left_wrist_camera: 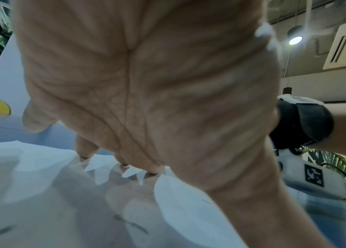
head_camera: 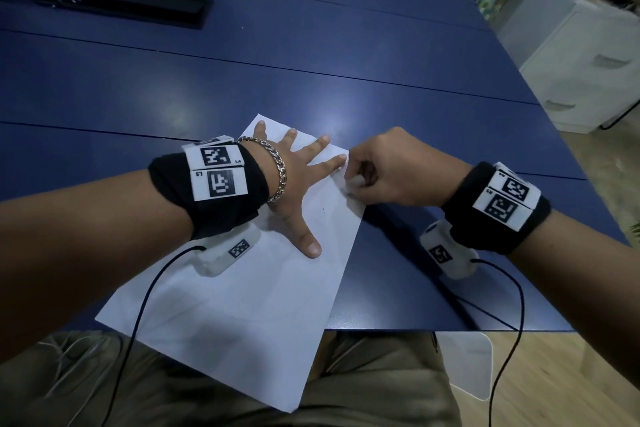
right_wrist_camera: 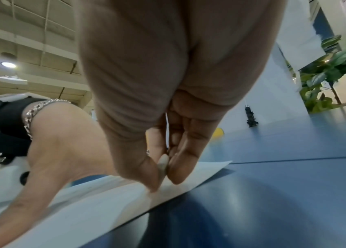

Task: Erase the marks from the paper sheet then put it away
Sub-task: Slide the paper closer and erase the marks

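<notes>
Now, your left hand (head_camera: 294, 184) lies flat, fingers spread, pinning the paper (head_camera: 242, 305) to the blue table (head_camera: 311, 62) — right hand (head_camera: 394, 170) curled, thumb and forefinger tips pressing its right edge. Creasing, I'd say — next, slide that pressure along the edge toward you.
</notes>
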`<state>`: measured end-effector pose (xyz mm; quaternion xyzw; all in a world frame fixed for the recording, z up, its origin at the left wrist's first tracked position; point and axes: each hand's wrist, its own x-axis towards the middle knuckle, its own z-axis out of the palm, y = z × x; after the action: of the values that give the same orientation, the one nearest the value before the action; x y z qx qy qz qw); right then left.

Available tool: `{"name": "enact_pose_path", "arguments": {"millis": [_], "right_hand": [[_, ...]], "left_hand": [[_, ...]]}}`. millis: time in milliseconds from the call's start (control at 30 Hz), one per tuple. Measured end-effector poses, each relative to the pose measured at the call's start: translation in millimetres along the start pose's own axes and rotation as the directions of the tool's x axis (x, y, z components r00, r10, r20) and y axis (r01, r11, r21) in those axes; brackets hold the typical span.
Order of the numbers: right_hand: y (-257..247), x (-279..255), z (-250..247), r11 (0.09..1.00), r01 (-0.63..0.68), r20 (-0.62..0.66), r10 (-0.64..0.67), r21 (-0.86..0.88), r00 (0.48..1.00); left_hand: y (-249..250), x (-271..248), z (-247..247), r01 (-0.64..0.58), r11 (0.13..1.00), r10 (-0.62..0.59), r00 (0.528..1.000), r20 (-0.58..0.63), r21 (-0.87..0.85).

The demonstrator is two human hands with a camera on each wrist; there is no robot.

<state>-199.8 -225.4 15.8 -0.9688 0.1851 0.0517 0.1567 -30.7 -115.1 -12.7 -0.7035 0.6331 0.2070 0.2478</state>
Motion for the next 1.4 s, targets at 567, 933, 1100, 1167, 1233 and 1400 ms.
{"name": "enact_pose_path", "arguments": {"millis": [567,933,1100,1167,1233,1400], "right_hand": [[-31,-24,21,0.986,0.081,0.045,-0.075,-0.143,0.996],[-50,-32,32,0.972,0.001,0.036,0.007,-0.235,0.999],[-31,-26,19,0.982,-0.114,-0.034,0.11,-0.154,0.993],[-33,-28,20,0.981,-0.11,-0.046,0.104,-0.158,0.994],[-46,-33,27,0.987,-0.041,0.008,0.043,-0.157,0.999],[-40,-30,25,0.989,-0.058,0.008,0.06,-0.135,0.998]], "left_hand": [[0,3,2,-0.005,1.0,0.005,1.0,-0.013,0.022],[0,0,3,-0.004,0.999,0.005,0.999,-0.034,0.037],[0,0,1,0.003,0.999,-0.003,1.0,-0.017,0.032],[1,-1,1,0.006,0.999,-0.005,1.0,-0.018,0.033],[1,-1,2,0.006,0.999,-0.006,1.0,-0.018,0.035],[1,1,2,0.007,1.0,-0.006,1.0,-0.008,0.024]]}}
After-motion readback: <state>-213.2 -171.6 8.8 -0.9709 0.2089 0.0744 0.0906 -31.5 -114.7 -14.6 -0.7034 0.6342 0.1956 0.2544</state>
